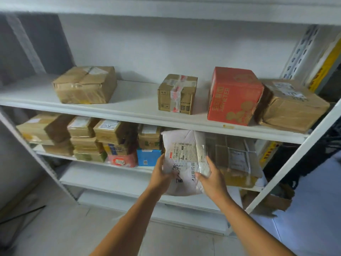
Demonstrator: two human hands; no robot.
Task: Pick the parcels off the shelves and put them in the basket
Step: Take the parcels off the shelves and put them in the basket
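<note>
A white padded mailer (182, 154) with a printed label and black handwriting stands tilted at the front of the second shelf. My left hand (161, 175) grips its left edge and my right hand (212, 179) grips its right lower edge. On the upper shelf (129, 111) sit a flat brown box (85, 85), a small taped box (177, 94), a red box (234, 96) and a brown box (291, 104). Stacked brown boxes (103, 137), a blue parcel (148, 157) and a pink parcel (122, 160) fill the second shelf's left. No basket is in view.
A clear-wrapped bundle (234, 157) lies right of the mailer. White uprights (295, 154) frame the shelving. Below is a bare lower shelf (110, 178) and grey floor (55, 228). Torn cardboard (276, 200) lies at the lower right; yellow-marked packages (324, 65) stand beyond the right post.
</note>
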